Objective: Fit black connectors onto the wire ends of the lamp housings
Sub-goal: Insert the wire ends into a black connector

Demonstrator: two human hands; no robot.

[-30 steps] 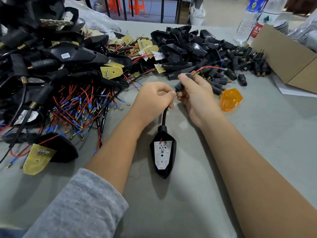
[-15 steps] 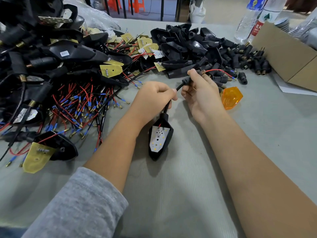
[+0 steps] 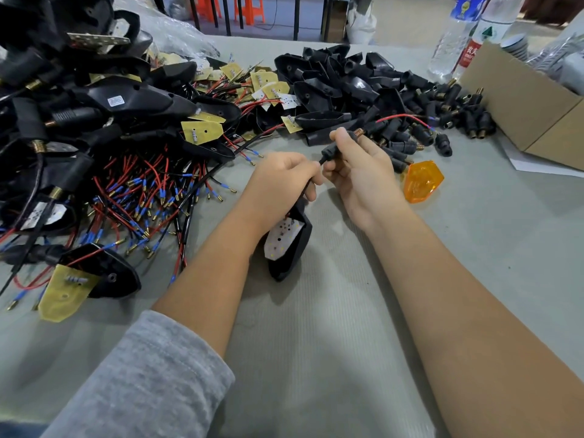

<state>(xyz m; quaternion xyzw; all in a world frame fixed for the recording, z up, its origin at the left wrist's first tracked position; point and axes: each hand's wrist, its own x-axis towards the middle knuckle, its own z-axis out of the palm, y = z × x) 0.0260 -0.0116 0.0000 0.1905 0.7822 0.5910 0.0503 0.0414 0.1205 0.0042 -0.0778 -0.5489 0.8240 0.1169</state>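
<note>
Hands meet at mid-counter over ribbed grey-green matting (image 3: 331, 358). Left hand (image 3: 278, 184), grey fleece sleeve (image 3: 142, 384) pushed up the forearm, has its fingers curled round the thin black sheathed lead (image 3: 304, 194) just above the lamp housing (image 3: 289, 245). Housing is a matte black, pointed teardrop shell, tilted, its tip near the mat; inside sits a white board dotted with small yellow LEDs. Right hand (image 3: 363, 175) pinches the black connector (image 3: 331, 150), a moulded rubbery sleeve already on the lead, between thumb and fingers; a coppery threaded stub shows at its upper end, and a thin red wire (image 3: 401, 116) arcs out from it to the right toward the loose connector heap. Heap of spare connectors (image 3: 448, 121): short black cylinders with brass-coloured ends, lying loose on the counter, beside the cardboard box (image 3: 537, 102). Box contents cannot be made out. Orange lens (image 3: 422, 181), translucent faceted plastic, lies just right of the right hand. Pile of empty black housings (image 3: 341, 80) behind the hands. Left side: tangle of red and black wires (image 3: 151, 197) with blue sleeves and brass tips, mixed with housings and yellow pointed boards (image 3: 202, 131) carrying resistors. Two clear plastic bottles (image 3: 458, 36) stand at the far right, behind the box.
</note>
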